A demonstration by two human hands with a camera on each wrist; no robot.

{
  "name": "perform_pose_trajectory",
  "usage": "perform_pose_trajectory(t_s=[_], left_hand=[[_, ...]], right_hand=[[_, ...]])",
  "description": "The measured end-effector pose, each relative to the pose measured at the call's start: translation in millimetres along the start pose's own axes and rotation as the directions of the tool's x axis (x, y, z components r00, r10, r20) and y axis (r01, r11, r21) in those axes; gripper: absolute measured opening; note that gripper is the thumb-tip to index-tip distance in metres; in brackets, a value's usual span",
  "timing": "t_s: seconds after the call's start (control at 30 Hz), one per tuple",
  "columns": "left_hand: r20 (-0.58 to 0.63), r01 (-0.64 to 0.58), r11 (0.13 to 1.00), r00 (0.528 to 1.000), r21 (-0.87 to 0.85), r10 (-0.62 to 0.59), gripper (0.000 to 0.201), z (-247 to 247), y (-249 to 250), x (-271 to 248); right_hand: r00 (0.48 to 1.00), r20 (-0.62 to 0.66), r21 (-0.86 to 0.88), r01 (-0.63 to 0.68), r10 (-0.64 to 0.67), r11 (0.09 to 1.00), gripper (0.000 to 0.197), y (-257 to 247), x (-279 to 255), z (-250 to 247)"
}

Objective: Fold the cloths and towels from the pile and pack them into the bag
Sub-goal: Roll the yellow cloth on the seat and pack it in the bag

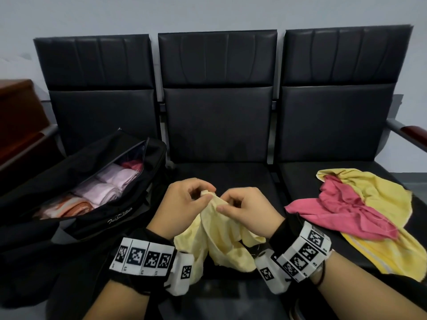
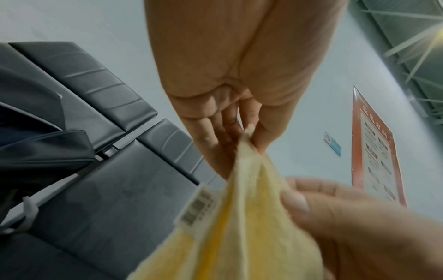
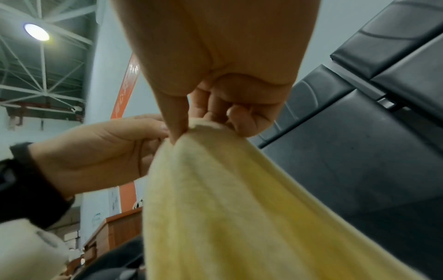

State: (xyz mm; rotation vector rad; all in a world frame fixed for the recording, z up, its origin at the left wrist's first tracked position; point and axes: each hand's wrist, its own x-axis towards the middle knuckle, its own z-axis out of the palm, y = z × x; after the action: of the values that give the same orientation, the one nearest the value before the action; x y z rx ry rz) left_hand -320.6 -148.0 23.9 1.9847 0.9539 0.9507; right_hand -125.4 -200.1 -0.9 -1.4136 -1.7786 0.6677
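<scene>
A pale yellow towel (image 1: 221, 236) hangs bunched over the middle seat, held up at its top edge by both hands. My left hand (image 1: 187, 204) pinches a corner of the towel (image 2: 246, 136) between thumb and fingers. My right hand (image 1: 245, 209) pinches the same edge of the towel (image 3: 206, 127) just beside it. A white barcode label (image 2: 199, 206) shows on the cloth. The open black bag (image 1: 76, 195) lies on the left seat with folded pink and orange cloths (image 1: 104, 190) packed inside. A pink cloth (image 1: 344, 209) lies on a yellow towel (image 1: 379, 218) on the right seat.
Three black padded seats (image 1: 217, 125) form a bench against a grey wall. A brown wooden counter (image 1: 18, 121) stands at far left. A metal armrest with a dark red end (image 1: 411, 132) sticks out at far right. An orange poster (image 2: 374, 147) hangs on the wall.
</scene>
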Motion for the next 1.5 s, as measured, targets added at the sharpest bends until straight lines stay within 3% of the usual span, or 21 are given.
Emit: perform_pose_trajectory(t_s=[0.13,0.2,0.37,0.53,0.67,0.87,0.9,0.97,1.03,1.1,1.27,1.37,1.5], left_hand=[[-0.181,-0.073,0.997,0.981,0.000,0.072,0.022,-8.5,4.0,2.1],[-0.273,-0.092,0.996,0.958,-0.009,0.086,0.024,-16.4,7.0,5.3],[-0.464,-0.123,0.992,0.877,0.038,0.127,0.022,-43.1,11.9,12.6],[-0.519,-0.125,0.987,0.840,0.102,0.160,0.023,-68.4,13.2,16.0],[-0.544,-0.092,0.990,0.828,0.107,0.136,0.020,-84.5,10.9,18.0],[-0.542,-0.054,0.980,0.827,0.189,0.150,0.018,-104.4,3.4,23.0],[-0.547,-0.044,0.980,0.824,0.196,0.147,0.018,-107.5,0.9,23.2],[-0.560,-0.018,0.978,0.818,0.207,0.133,0.019,-113.7,-4.6,22.2],[-0.565,-0.004,0.976,0.815,0.218,0.129,0.019,-118.3,-8.6,20.1],[-0.562,-0.005,0.974,0.816,0.228,0.136,0.020,-120.3,-9.4,17.9],[-0.588,-0.037,0.971,0.790,0.237,0.174,0.019,-121.9,-4.4,13.7],[-0.584,-0.076,0.961,0.780,0.267,0.224,0.019,-123.5,0.4,12.9],[-0.553,-0.058,0.955,0.804,0.290,0.216,0.018,-122.2,-7.9,19.6]], right_hand=[[0.977,0.168,-0.108,-0.113,0.130,0.988,0.038,32.6,-9.9,-2.8],[0.959,0.215,-0.189,-0.148,0.187,0.971,0.035,49.9,-15.5,-5.5],[0.937,0.254,-0.554,-0.063,0.240,0.830,0.027,71.4,-27.4,-19.8],[0.975,0.205,-0.631,0.068,0.081,0.772,0.018,67.0,-28.1,-43.6],[0.999,0.037,-0.663,0.040,-0.021,0.748,0.018,52.6,-18.1,-68.0],[0.961,-0.025,-0.804,0.144,-0.275,0.577,0.004,10.3,-0.4,-100.4],[0.958,-0.052,-0.798,0.130,-0.282,0.589,0.005,5.1,1.3,-104.6],[0.961,-0.144,-0.703,0.070,-0.238,0.708,0.007,-0.4,4.4,-111.5],[0.940,-0.284,-0.504,0.020,-0.187,0.864,0.008,0.0,5.9,-117.5],[0.900,-0.406,-0.336,0.016,-0.161,0.942,0.010,-1.1,5.5,-121.3],[0.850,-0.516,-0.088,0.075,-0.109,0.993,0.021,-10.3,-1.5,-127.7],[0.839,-0.527,-0.045,0.128,-0.132,0.991,0.023,-18.2,-6.4,-135.7],[0.870,-0.492,-0.042,0.017,-0.036,0.999,0.021,-11.3,0.8,-145.3]])
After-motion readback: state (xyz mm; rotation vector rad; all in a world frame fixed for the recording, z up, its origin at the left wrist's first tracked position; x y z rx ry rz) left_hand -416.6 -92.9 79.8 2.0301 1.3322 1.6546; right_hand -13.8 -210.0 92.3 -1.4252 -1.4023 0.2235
